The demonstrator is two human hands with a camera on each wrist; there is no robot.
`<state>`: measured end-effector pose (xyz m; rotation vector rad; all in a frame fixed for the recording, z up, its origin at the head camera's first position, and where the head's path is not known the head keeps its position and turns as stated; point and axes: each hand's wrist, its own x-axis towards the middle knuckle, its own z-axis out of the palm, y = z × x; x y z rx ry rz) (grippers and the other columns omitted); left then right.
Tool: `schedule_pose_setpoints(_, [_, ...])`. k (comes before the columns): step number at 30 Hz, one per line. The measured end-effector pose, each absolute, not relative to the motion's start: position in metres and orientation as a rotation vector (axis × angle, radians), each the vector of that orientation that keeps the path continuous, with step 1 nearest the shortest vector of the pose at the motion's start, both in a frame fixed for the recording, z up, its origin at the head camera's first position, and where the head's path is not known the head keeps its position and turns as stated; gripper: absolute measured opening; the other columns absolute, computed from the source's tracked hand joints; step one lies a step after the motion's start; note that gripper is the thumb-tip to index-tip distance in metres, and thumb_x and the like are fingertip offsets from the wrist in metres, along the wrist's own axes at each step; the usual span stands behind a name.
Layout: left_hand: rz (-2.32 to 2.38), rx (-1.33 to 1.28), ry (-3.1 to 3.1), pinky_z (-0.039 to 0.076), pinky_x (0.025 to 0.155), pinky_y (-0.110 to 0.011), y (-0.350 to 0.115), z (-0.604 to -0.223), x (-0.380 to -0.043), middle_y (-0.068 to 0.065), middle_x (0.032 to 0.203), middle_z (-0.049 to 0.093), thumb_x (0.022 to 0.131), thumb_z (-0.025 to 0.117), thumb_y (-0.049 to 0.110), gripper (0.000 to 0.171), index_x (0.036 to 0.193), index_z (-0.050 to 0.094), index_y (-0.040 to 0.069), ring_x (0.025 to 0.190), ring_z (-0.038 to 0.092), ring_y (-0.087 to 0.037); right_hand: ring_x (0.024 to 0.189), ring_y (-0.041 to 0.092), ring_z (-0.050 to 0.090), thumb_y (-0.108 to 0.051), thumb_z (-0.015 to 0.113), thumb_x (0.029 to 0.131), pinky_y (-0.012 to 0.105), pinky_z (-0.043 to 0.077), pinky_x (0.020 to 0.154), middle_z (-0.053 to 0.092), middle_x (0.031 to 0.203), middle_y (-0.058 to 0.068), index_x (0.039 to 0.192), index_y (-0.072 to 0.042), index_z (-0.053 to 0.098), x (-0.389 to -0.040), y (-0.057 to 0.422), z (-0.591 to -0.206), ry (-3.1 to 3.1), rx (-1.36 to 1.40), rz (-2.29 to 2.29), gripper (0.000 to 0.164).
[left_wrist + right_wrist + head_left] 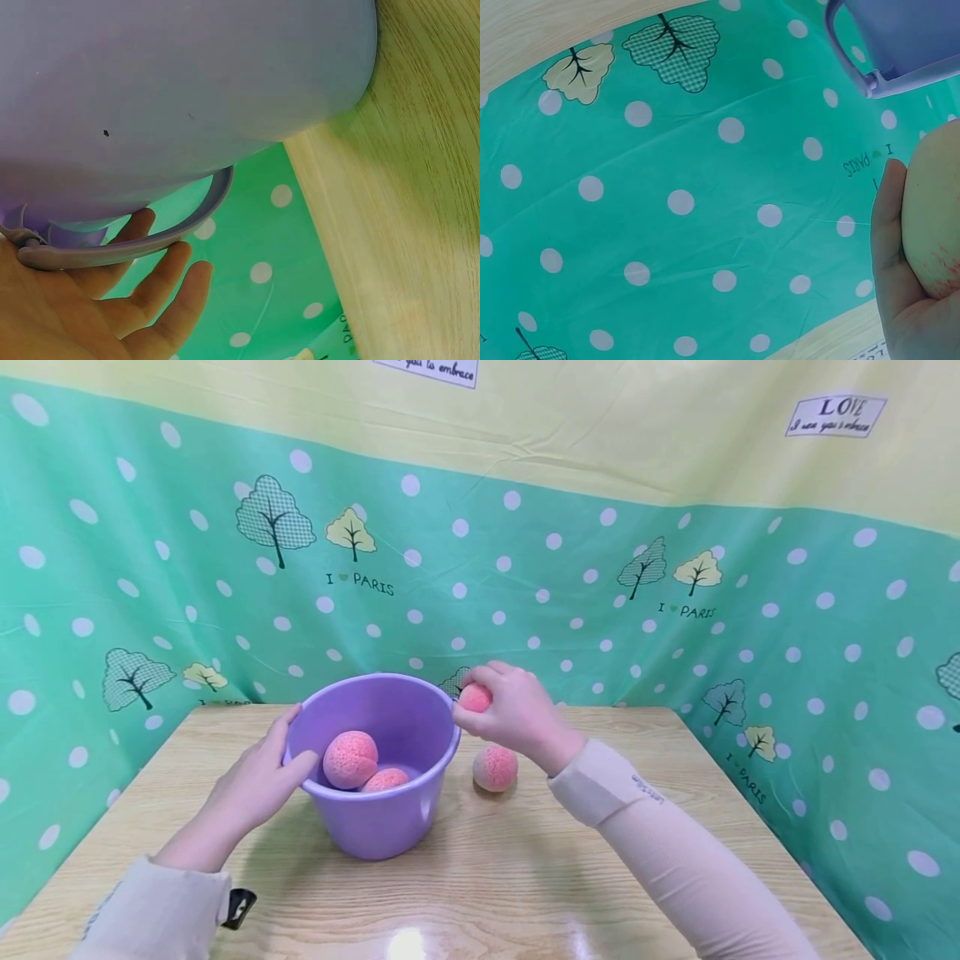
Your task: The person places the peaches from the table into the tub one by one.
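A purple bucket (378, 827) stands on the table, with a pink-and-cream peach (350, 760) and part of a second peach (386, 779) visible inside. My left hand (251, 785) grips the bucket's left rim, thumb over the inner side. In the left wrist view, its fingers reach along the outside by the bucket handle (150, 244). Just beyond the right rim, my right hand (517, 714) holds another peach (476, 697) above the tabletop. The right wrist view shows that peach (937, 217) against the palm, partly cut off by the frame edge.
One more peach (496, 769) rests on the wooden table (510, 893), right of the bucket and below my right hand. A green and yellow dotted cloth (525, 577) hangs around the table's back and sides. A black clip-like object (238, 908) is at my left sleeve.
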<state>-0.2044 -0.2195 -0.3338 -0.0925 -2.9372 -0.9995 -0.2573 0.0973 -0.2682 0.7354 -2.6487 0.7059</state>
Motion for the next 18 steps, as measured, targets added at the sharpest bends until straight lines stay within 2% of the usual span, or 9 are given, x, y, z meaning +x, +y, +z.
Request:
schedule_pose_setpoints(6, [-1.001,-0.094,-2.937,0.038,0.096,-0.074,-0.220,-0.334,-0.204,-0.032,0.158,0.025,0.099,0.042,0.038,0.079,0.160,0.001,0.008,0.137,0.035,-0.055,0.073,0.016,0.057,-0.032,0.068,0.082,0.024,0.049,0.057,0.062,0.091,-0.005,0.099,-0.019,0.070,-0.257,0.091,-0.268,-2.597,0.770,0.690,0.022])
schedule_pose_setpoints(18, [-1.005,-0.096,-2.936,0.038,0.096,-0.075,-0.220,-0.334,-0.204,-0.032,0.157,0.025,0.100,0.042,0.039,0.079,0.160,0.001,0.007,0.137,0.035,-0.056,0.083,0.016,0.056,-0.035,0.069,0.082,0.025,0.048,0.062,0.066,0.097,-0.004,0.102,-0.019,0.071,-0.258,0.079,-0.268,-2.576,0.794,0.668,0.026])
